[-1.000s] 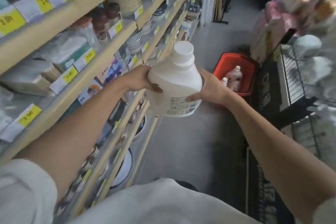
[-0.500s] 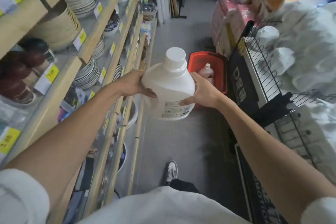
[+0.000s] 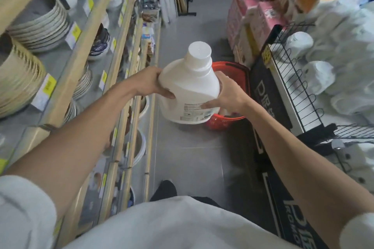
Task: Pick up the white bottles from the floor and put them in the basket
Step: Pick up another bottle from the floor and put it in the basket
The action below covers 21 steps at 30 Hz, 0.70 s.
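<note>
Hands [image 3: 148, 83] [image 3: 230, 95] gripping white bottle [image 3: 190, 89], red basket [image 3: 230, 66] behind

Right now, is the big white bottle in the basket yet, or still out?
Still out. The white bottle is held upright, capped, between the left hand and right hand, in front of the red basket.

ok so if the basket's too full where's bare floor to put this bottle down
The grey tiled floor is bare between the wooden shelf unit and the black printed mat, just short of the red plastic basket. Further up, pink packs crowd the right side.
</note>
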Each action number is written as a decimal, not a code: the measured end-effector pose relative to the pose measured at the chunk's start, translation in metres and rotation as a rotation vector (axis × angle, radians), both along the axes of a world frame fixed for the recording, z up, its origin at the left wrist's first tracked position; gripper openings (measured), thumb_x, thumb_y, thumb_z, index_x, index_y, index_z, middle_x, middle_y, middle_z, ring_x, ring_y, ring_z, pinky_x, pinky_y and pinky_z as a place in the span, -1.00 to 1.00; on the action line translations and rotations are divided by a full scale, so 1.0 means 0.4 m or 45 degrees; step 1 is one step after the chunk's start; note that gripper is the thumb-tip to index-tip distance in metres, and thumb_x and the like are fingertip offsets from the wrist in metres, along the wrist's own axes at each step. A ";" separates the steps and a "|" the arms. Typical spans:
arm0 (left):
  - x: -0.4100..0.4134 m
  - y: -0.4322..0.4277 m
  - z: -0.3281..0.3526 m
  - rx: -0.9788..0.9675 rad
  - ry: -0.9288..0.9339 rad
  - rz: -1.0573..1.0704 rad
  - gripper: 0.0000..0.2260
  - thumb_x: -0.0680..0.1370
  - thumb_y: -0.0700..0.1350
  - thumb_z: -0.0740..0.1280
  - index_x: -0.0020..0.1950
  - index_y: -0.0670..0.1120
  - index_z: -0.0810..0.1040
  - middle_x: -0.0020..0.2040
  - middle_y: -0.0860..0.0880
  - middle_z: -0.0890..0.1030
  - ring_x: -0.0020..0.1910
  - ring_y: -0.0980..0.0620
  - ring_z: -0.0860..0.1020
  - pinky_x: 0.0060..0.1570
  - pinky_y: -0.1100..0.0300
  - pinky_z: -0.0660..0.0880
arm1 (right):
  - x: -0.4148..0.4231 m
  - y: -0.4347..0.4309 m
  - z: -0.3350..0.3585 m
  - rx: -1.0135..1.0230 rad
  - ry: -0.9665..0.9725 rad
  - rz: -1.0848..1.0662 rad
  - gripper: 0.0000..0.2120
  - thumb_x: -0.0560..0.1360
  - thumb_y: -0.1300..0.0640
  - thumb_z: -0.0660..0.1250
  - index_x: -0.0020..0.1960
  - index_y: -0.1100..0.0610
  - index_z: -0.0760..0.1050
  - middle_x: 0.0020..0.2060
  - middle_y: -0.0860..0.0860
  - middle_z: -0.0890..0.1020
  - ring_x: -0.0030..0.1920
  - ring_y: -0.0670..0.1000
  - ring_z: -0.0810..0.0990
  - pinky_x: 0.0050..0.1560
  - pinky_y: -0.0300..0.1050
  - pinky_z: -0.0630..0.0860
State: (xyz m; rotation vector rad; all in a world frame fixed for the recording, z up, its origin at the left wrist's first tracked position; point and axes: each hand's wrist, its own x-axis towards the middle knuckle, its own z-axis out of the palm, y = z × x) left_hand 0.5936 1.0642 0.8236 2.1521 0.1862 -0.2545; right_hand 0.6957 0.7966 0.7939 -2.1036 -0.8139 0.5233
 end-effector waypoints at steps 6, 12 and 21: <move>0.217 0.104 -0.007 0.019 0.004 -0.156 -0.65 0.34 -0.26 0.64 -0.07 0.11 0.62 -0.19 0.29 0.66 -0.18 0.45 0.55 -0.16 0.51 0.45 | 0.145 0.084 -0.010 -0.018 -0.015 -0.138 -0.17 0.21 0.01 0.71 0.38 0.01 0.41 0.19 -0.08 0.61 0.25 0.02 0.57 0.33 0.06 0.52; 0.439 0.180 0.005 0.064 -0.046 -0.339 -0.59 0.35 -0.27 0.63 0.16 -0.16 0.66 0.01 0.07 0.68 -0.20 0.46 0.55 -0.11 0.55 0.48 | 0.286 0.134 -0.013 -0.013 -0.002 -0.310 -0.11 0.13 -0.16 0.67 0.39 -0.12 0.39 0.21 -0.16 0.61 0.29 0.03 0.57 0.38 0.25 0.47; 0.795 0.220 -0.008 0.076 -0.011 -0.510 -0.64 0.34 -0.32 0.62 -0.09 0.06 0.61 -0.28 0.42 0.62 -0.26 0.50 0.54 -0.23 0.54 0.44 | 0.528 0.171 -0.020 0.013 0.026 -0.497 -0.06 0.12 -0.17 0.66 0.42 -0.12 0.37 0.24 -0.15 0.61 0.32 0.02 0.56 0.39 0.24 0.48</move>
